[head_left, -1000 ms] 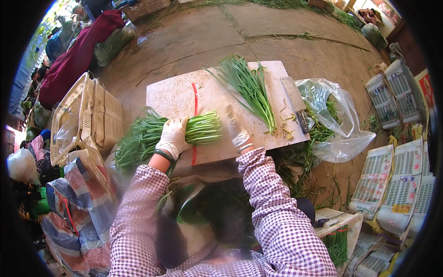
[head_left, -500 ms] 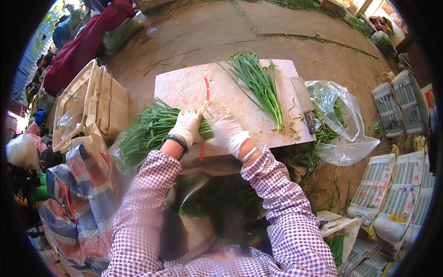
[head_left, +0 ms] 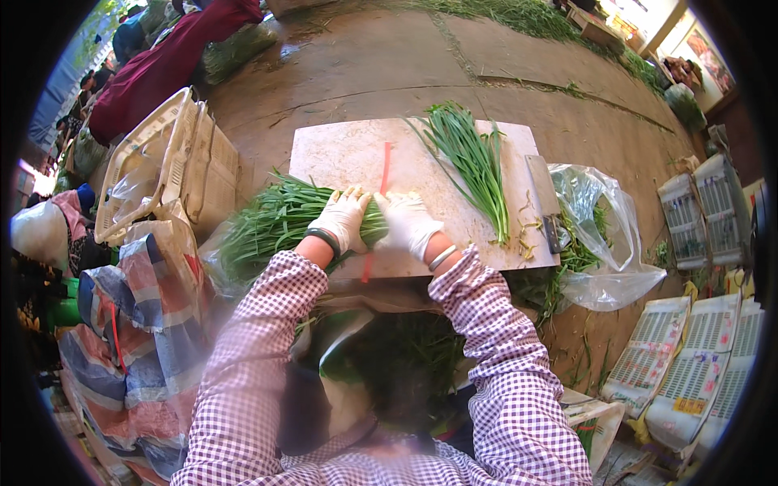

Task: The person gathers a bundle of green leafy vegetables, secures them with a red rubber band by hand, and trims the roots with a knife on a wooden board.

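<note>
A thick bunch of green chives lies across the left part of a white board, its leaves hanging past the left edge. My left hand, in a whitish glove, wraps over the bunch near its stem end. My right hand, gloved too, presses its closed fingers against the stem ends, thumb side hidden. A red strip runs under the bunch and shows beyond and before my hands. To the right lies a second, loose bunch of chives, pale stems toward me. A cleaver rests at the board's right edge.
Trimmed scraps lie beside the cleaver. A clear plastic bag adjoins the board's right side. At left stand a cream plastic crate and a striped woven sack. Several whitish slotted baskets stand at right.
Both hands stay at the bunch; my right fingers are now more bent against the stem ends. The whole view has shifted slightly, so the board appears a little further right and lower.
</note>
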The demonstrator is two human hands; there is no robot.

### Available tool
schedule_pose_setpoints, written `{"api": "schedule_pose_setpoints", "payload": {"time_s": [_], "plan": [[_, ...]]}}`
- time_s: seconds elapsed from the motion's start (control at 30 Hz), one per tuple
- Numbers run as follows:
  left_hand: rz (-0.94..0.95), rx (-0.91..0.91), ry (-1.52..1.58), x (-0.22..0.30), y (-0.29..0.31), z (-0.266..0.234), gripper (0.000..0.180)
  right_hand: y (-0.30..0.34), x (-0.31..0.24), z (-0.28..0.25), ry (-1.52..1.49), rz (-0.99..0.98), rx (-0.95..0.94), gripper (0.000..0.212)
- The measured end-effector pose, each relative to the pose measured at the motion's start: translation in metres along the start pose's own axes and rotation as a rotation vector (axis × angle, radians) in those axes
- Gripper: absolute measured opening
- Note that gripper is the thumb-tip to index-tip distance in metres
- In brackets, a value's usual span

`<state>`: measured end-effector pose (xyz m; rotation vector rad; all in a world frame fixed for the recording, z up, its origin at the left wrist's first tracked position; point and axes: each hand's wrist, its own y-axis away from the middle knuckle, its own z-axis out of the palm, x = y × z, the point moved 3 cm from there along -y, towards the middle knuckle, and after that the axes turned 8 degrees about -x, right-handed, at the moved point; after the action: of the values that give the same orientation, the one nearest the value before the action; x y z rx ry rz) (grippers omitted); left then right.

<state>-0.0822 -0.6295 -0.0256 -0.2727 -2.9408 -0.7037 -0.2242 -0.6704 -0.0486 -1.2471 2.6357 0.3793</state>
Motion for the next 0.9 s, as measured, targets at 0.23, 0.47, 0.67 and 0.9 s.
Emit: {"api": "schedule_pose_setpoints", "payload": {"time_s": [0.23, 0.47, 0.67, 0.9], "plan": [[0.051, 0.079, 0.033, 0.002, 0.004, 0.001, 0.099, -0.067, 0.073, -0.004, -0.417, 0.434, 0.315, 0.039], [0.027, 0.066, 0.038, -0.014, -0.008, 0.019, 0.080, -0.088, 0.037, -0.019, -0.237, 0.223, 0.268, 0.019], [0.151, 0.239, 0.121, 0.000, 0.013, -0.018, 0.066, -0.088, 0.065, 0.008, -0.712, 0.129, 0.303, 0.024], [0.192, 0.296, 0.068, -0.007, 0.018, -0.003, 0.057, -0.071, 0.017, 0.008, 0.407, -0.152, 0.329, 0.020]]}}
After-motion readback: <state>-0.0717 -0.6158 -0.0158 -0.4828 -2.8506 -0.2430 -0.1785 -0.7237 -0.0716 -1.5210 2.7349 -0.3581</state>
